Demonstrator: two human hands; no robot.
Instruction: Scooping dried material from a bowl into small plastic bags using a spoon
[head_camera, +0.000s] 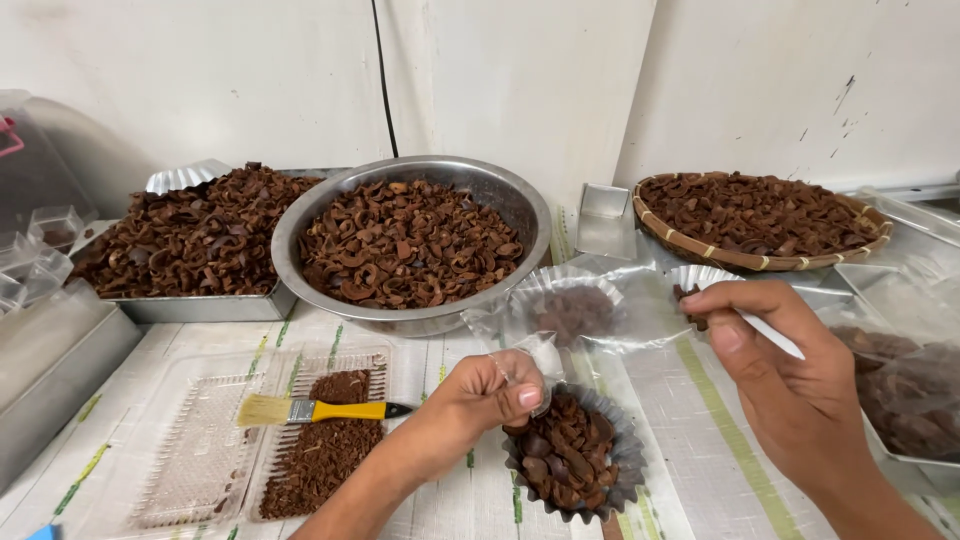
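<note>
Left hand (487, 393) pinched a clear plastic bag (575, 315) over the fluted foil cup (574, 455) of brown husk pieces, right hand (770, 370) gripped a white stick (770, 335), yellow-handled brush (315, 410) lay on the clear tray (200, 450) to the left

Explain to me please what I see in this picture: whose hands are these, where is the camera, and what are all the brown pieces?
There is no machine here. The picture comes from a camera worn on a person's head, looking down at that person's own two bare hands over a table covered with a striped woven sheet.

The left hand pinches a small clear plastic piece above a fluted metal cup filled with dark brown dried curled pieces. The right hand holds a thin white stick in its grip.

The same kind of brown pieces fills a round metal bowl, a flat metal tray to its left, and a woven basket on the right. In front lies a yellow-handled brush across a clear plastic tray with brown crumbs. What the pieces are exactly, I cannot tell.
</note>
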